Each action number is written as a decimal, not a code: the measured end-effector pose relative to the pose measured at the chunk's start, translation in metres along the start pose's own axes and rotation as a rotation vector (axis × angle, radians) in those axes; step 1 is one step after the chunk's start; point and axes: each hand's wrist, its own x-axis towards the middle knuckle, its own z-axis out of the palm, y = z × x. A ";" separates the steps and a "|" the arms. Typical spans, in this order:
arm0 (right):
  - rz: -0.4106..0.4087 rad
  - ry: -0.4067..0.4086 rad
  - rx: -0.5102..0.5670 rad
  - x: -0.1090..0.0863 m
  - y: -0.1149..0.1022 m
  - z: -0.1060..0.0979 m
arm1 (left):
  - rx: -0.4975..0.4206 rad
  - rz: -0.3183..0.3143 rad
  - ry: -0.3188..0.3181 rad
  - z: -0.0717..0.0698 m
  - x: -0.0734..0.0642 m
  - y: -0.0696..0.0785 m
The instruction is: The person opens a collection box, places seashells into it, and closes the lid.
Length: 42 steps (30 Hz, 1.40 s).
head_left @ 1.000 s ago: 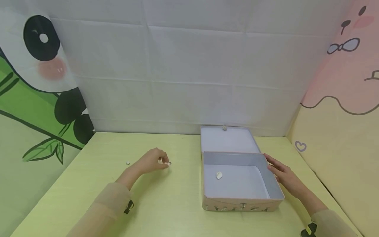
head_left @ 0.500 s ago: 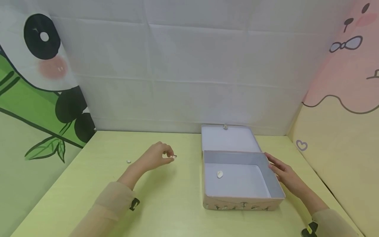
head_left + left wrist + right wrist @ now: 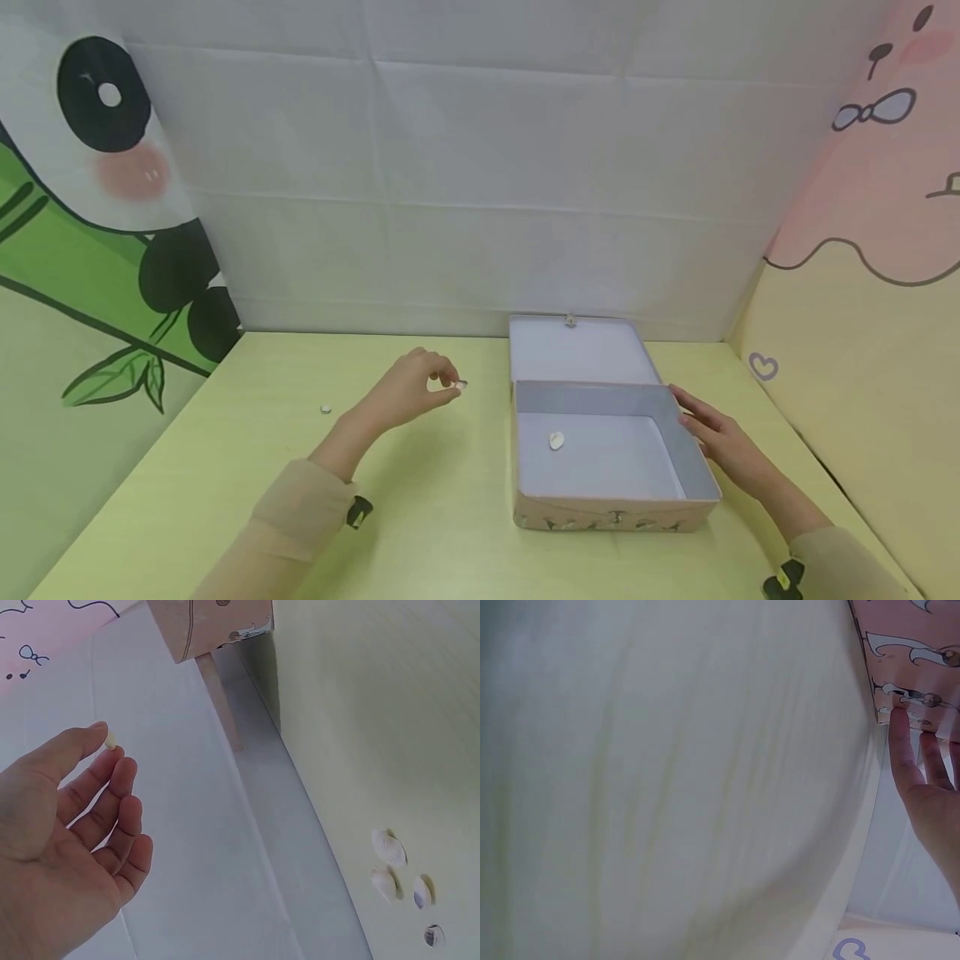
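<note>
My left hand pinches a small seashell between thumb and index finger, held above the table to the left of the box. In the left wrist view the shell looks pale, and the other fingers are loosely bent. A pink cardboard box with a printed pattern stands open, its lid folded back. One white shell lies inside on the left of its floor. My right hand rests against the box's right side, fingers extended; the right wrist view shows its fingertips at the patterned wall.
On the pale yellow table, a shell lies beside my left forearm. Several shells show on the table in the left wrist view. A white cloth hangs behind, with printed panels left and right.
My left hand has moved right and away from me, carrying the pinched shell up toward the box. The right hand and the box have stayed in place.
</note>
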 end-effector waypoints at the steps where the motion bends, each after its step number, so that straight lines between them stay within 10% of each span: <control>1: -0.002 0.002 -0.001 0.000 0.000 0.000 | -0.008 -0.001 0.005 0.000 0.001 0.002; 22: -0.013 0.002 0.005 0.001 0.001 -0.001 | -0.069 0.161 0.153 0.014 0.036 0.035; 42: -0.013 0.003 0.000 0.001 0.002 -0.002 | -0.161 0.230 0.154 0.045 0.058 0.055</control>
